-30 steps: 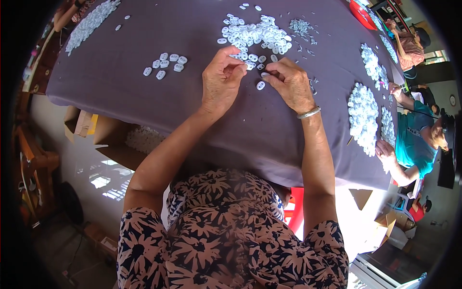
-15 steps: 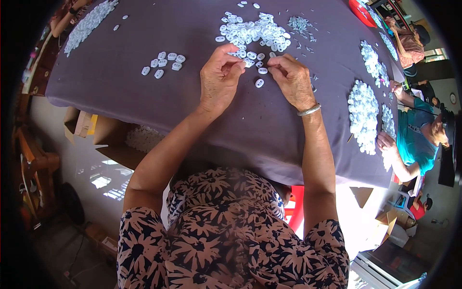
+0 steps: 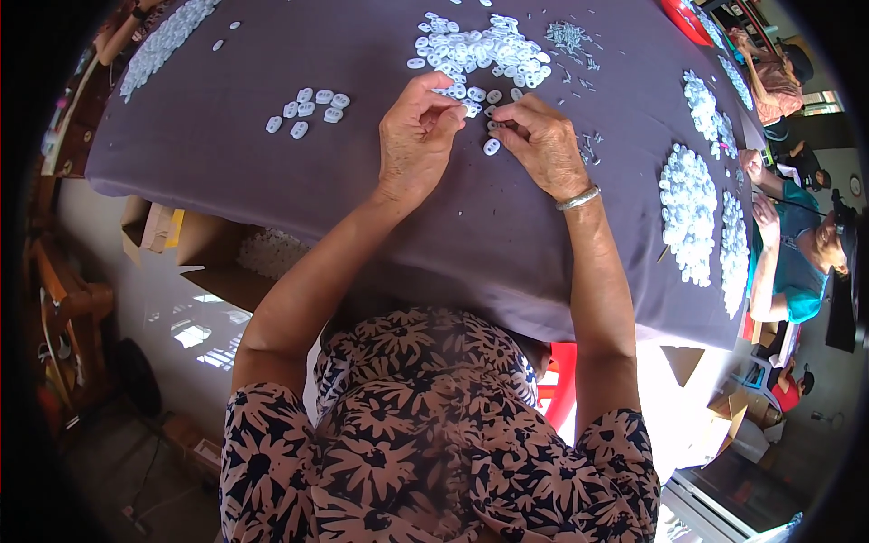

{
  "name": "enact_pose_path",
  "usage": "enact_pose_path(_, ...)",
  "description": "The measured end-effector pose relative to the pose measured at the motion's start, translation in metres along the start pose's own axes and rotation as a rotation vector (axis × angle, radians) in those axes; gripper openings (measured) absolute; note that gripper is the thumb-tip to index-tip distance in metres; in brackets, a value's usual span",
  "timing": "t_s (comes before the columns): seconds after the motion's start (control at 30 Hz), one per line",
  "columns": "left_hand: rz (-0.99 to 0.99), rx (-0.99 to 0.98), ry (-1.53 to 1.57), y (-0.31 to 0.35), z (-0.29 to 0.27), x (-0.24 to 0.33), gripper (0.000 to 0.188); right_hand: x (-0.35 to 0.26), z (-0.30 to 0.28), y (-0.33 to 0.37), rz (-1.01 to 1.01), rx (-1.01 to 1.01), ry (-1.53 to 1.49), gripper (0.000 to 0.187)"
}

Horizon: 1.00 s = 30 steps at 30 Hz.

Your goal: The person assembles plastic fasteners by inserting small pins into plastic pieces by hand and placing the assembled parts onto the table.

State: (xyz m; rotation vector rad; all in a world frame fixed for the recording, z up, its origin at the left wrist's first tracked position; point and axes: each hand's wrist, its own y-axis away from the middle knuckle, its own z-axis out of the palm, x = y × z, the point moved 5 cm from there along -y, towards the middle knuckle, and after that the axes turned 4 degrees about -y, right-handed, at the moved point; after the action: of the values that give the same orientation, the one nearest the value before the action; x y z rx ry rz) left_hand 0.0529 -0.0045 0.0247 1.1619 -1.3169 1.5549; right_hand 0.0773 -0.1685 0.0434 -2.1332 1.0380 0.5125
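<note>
My left hand holds a small white oval plastic piece pinched between thumb and forefinger. Close by on the right, my right hand has its thumb and forefinger drawn together; what lies between the tips is too small to make out. Several loose oval pieces lie around these fingertips, one white piece just below the right thumb. Beyond both hands spreads a heap of white oval pieces with two dark holes or marks each. To its right is a scatter of tiny grey metal pins or screws.
A small group of white pieces lies left of my hands on the dark tablecloth. Larger white heaps sit at the right, where a person in teal works. A red bowl stands far right. An open cardboard box is below the table edge.
My right hand has shifted slightly left, toward the left fingertips and the loose pieces. My left hand keeps its pinch. The person in teal has raised a hand off the heap.
</note>
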Motion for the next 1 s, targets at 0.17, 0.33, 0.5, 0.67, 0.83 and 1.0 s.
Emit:
enact_pose_path(0.17, 0.003, -0.034, -0.002, 0.001, 0.001, -0.003, 0.027, 0.004, -0.005, 0.001, 0.116, -0.009, 0.022, 0.018)
enact_pose_path(0.33, 0.01, -0.029, -0.004, 0.002, -0.003, -0.003, 0.027, 0.0, -0.017, 0.002, 0.32, -0.042, 0.321, 0.027)
enact_pose_path(0.5, 0.011, -0.036, -0.022, 0.001, 0.0, -0.002, 0.027, 0.011, -0.031, 0.0, 0.244, 0.124, 0.203, 0.02)
enact_pose_path(0.67, 0.005, -0.035, -0.02, 0.0, 0.0, -0.001, 0.028, 0.005, -0.017, 0.0, 0.043, 0.034, 0.059, 0.014)
enact_pose_path(0.83, -0.019, 0.005, 0.004, 0.001, -0.001, 0.005, 0.024, -0.001, -0.012, 0.0, 0.042, -0.071, 0.137, 0.017)
enact_pose_path(1.0, -0.01, 0.006, 0.024, 0.001, 0.0, 0.003, 0.025, 0.002, -0.016, 0.003, 0.141, -0.137, 0.018, 0.016)
